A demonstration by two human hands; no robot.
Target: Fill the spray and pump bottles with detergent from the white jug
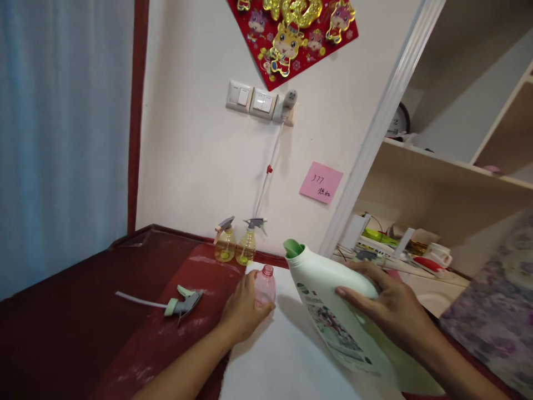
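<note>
My left hand [250,305] is closed around a small pink see-through bottle [266,286] with no top on its neck. It stands on a white sheet [283,361]. My right hand [383,300] grips the handle of a large pale green detergent jug [333,305]. The jug is tilted, its uncapped green spout [293,248] pointing up and left, above and apart from the pink bottle's neck. To the left of my left hand, a grey and green spray trigger head [185,303] with a white dip tube lies on the dark red table.
Two yellowish spray bottles [225,247] stand at the back against the wall. A plug and white cable [266,183] hang from the socket above them. Shelves [416,266] with clutter are at the right, a blue curtain [62,139] at the left.
</note>
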